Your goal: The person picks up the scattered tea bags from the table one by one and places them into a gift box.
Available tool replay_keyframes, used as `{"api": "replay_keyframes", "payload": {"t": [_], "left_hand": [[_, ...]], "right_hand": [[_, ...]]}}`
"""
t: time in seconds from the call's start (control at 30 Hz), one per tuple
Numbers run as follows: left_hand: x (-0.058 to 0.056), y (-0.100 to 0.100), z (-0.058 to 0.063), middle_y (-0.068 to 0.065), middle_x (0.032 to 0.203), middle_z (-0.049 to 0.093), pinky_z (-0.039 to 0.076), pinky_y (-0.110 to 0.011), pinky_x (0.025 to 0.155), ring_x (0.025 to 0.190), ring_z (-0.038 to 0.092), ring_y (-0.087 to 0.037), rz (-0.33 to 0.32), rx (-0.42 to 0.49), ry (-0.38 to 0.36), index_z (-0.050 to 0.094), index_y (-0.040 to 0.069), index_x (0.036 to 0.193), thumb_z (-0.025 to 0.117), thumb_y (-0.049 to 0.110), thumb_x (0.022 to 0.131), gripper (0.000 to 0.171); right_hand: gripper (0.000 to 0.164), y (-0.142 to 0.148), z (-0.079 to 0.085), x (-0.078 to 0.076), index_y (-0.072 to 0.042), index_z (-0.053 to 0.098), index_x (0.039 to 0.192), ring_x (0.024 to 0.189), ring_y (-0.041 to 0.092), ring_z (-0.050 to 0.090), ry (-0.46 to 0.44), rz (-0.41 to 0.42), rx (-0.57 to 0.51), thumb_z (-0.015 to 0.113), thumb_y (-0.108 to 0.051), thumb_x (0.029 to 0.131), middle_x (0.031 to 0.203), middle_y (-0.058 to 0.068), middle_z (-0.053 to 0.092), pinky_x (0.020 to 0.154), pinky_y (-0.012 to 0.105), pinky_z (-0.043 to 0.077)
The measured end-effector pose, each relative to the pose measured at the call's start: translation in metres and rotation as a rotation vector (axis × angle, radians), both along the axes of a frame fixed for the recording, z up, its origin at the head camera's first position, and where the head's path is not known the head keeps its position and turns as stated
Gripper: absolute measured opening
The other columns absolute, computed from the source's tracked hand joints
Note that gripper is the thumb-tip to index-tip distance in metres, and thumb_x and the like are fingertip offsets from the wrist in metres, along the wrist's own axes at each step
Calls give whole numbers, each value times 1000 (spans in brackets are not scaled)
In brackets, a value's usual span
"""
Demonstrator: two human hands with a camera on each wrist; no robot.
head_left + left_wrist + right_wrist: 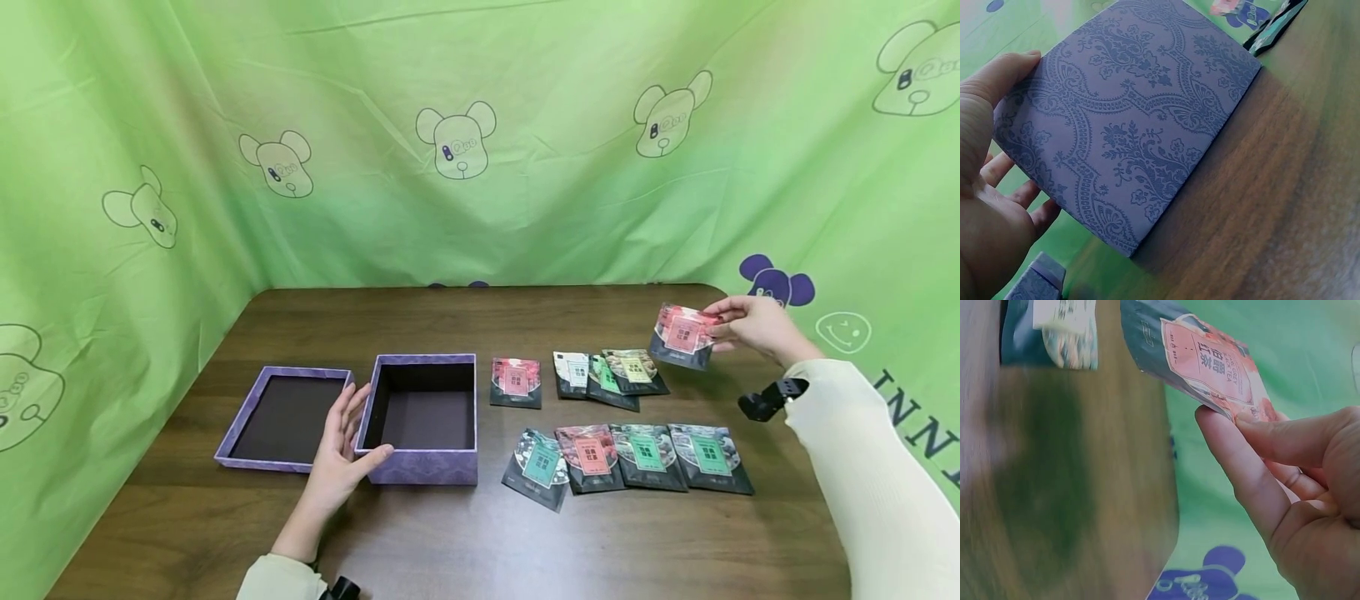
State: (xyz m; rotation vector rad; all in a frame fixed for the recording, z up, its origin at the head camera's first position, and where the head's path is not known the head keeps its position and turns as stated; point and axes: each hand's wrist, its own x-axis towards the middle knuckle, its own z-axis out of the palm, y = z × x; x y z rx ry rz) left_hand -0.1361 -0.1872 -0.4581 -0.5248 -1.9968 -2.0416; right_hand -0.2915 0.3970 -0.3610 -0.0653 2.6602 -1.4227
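Note:
In the head view my right hand (753,327) pinches a red-and-dark tea packet (682,335) by its edge, raised at the table's right side. The right wrist view shows thumb and fingers at one corner of this packet (1207,359), its pink label reading black tea. My left hand (341,450) rests against the left front corner of a purple patterned box (423,468), which is uncovered with a dark interior. The left wrist view has the thumb on the front edge and the other fingers along the side of the box (1129,119).
The purple box lid (281,421) lies inside up, left of the box. Right of the box lies a red packet (515,383), then an overlapping group with a yellow-labelled packet (636,371). Several more packets form a nearer row, including a teal-labelled one (538,467). Green curtain surrounds the table.

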Motion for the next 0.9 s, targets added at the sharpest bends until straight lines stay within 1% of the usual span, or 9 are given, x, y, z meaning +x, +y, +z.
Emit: {"api": "replay_keyframes", "payload": {"t": [0.27,0.37,0.5,0.73,0.9], "left_hand": [[0,1,0,-22,155,29,23,-16,111,137,34,-6,5,0,0,19,1,154,69,-19,79,92],[0,1,0,-18,155,31,23,-15,111,137,34,-6,7,2,-1,19,1,154,69,-19,79,92],[0,1,0,-10,155,33,23,-14,110,137,34,-4,5,5,-4,19,1,154,69,-19,79,92],[-1,1,0,-3,153,35,24,-14,110,136,34,-4,6,8,-8,18,0,154,69,-18,79,92],[-1,1,-1,2,152,36,23,-14,110,136,34,-4,2,13,-1,17,2,154,69,-18,79,93]], "right_hand": [[46,-28,9,0,22,44,126,72,12,67,13,12,-46,63,15,85,86,1,65,71,39,59],[46,-40,13,1,21,43,127,72,12,67,6,21,-57,62,15,85,86,1,65,73,40,59],[43,-57,17,2,19,46,125,73,12,67,4,28,-67,62,15,85,86,1,65,73,40,59],[38,-87,21,6,19,47,122,73,12,67,-10,45,-118,59,18,85,83,1,64,74,42,59],[38,-108,22,8,19,47,121,73,13,67,-24,83,-149,61,17,85,85,3,62,71,38,59]]}}
